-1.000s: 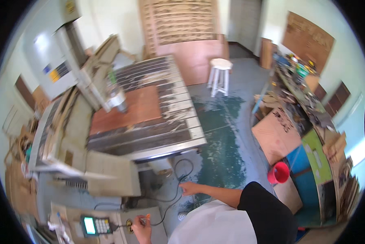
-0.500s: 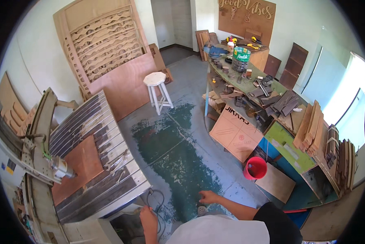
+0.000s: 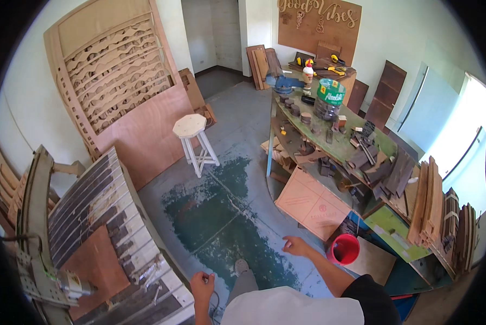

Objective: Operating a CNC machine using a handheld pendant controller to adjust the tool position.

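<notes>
My left hand (image 3: 202,285) is low in the view, beside the near edge of the slotted machine bed (image 3: 167,260). Its fingers curl in toward the thumb, and a small dark spot shows between them, too small to name. Out to the right, my right hand (image 3: 295,246) hangs over the floor with its fingers loosely bent and apart, holding nothing. The nearest thing to it is a red bucket (image 3: 353,243), which it does not touch. One shoe (image 3: 242,266) steps forward on the green-stained floor.
A white octagonal stool (image 3: 190,126) stands ahead. On the right, a cluttered green-topped workbench (image 3: 357,120) carries a large plastic jar (image 3: 328,100), wood offcuts and a stack of wooden strips (image 3: 426,200). A cardboard box (image 3: 313,205) leans below. Carved panels (image 3: 118,70) lean on the wall.
The stool, bench and machine bed appear nearer as I step forward. My right hand has swung outward to the right, and my left hand has turned with its fingers curled upward.
</notes>
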The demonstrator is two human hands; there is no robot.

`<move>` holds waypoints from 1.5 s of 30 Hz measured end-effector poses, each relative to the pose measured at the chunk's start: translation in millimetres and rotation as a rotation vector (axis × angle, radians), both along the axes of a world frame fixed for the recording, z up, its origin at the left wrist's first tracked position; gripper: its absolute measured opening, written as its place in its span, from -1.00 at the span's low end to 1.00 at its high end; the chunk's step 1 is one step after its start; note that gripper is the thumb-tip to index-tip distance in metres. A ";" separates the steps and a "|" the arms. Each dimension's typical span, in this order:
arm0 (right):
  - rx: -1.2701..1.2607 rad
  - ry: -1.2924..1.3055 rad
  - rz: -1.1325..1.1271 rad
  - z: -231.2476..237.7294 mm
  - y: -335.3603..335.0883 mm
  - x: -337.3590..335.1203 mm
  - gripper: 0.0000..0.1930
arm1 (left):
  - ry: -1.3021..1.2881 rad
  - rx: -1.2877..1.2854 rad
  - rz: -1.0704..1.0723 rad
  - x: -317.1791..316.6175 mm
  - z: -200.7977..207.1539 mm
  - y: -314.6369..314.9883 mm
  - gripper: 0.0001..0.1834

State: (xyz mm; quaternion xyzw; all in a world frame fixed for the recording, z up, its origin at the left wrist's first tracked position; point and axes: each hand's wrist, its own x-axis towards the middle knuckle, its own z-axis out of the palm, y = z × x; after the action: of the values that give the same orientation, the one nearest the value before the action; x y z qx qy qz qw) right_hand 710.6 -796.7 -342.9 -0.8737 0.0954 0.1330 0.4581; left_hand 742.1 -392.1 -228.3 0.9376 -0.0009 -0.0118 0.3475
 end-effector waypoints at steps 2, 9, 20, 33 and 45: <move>-0.085 -0.098 -0.023 21.1 -30.2 53.9 -0.50 | -0.042 0.003 -0.006 41.4 3.1 -9.2 -0.66; -0.348 -0.594 -0.285 182.4 -150.8 246.0 -0.65 | -0.147 -0.358 0.026 165.4 4.4 -32.0 -0.67; -0.736 -0.380 -0.611 184.3 -374.9 492.7 -0.63 | 0.158 -0.929 0.507 272.0 22.8 -112.1 -0.67; -0.974 0.108 -0.497 143.2 -443.8 526.8 -0.58 | 0.257 -1.070 0.631 294.0 27.8 -154.9 -0.68; -0.158 -0.559 0.649 256.8 -107.5 493.1 -0.42 | 0.271 -0.899 0.257 280.3 34.9 -158.2 -0.67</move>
State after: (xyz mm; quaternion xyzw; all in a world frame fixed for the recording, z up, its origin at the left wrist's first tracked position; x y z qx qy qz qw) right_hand 1203.7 -904.2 -86.1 -0.8932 -0.3020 0.0208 0.3324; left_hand 1022.4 -550.3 -193.4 0.6772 0.1552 -0.0892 0.7137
